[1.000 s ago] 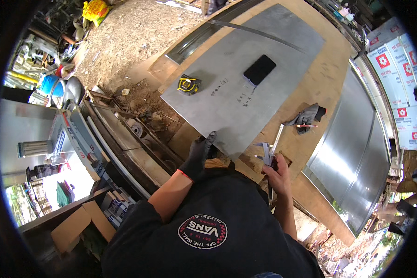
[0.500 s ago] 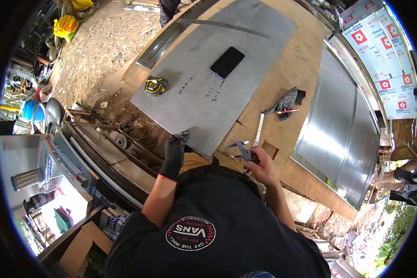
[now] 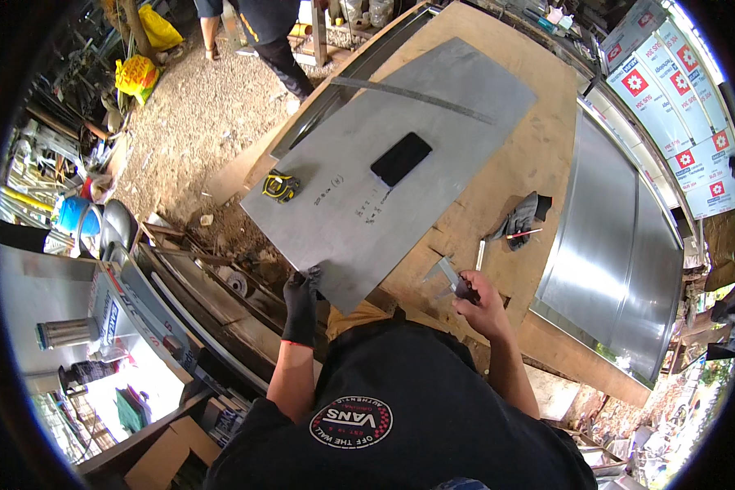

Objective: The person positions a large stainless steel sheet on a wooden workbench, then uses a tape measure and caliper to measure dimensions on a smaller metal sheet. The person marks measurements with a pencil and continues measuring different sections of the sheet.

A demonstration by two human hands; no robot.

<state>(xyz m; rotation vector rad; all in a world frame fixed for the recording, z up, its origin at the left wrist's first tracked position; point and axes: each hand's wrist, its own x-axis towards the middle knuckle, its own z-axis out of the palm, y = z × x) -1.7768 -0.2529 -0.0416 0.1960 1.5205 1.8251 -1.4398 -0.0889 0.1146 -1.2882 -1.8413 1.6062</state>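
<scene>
My left hand (image 3: 301,306), in a dark work glove, pinches the near left edge of a grey metal sheet (image 3: 441,86). A bare right hand (image 3: 485,305) of mine grips a caliper (image 3: 444,274) by its body, with the jaws pointing left, apart from the sheet's right edge. On the sheet lie a black smartphone (image 3: 402,158), a yellow and black tape measure (image 3: 281,187) and a flat dark metal strip (image 3: 416,95) across the far part. Handwritten marks sit between phone and tape.
Under the sheet is a plywood table (image 3: 498,163). Right of the caliper lie a steel ruler (image 3: 481,255), a grey glove (image 3: 521,222) and a red pencil (image 3: 524,233). A shiny metal panel (image 3: 608,245) stands at the right. Another person (image 3: 276,45) is at the far left.
The view has shifted, and the other person shows more fully at the far side. My right hand has tilted the caliper and moved it slightly right. My left hand stays at the sheet's edge.
</scene>
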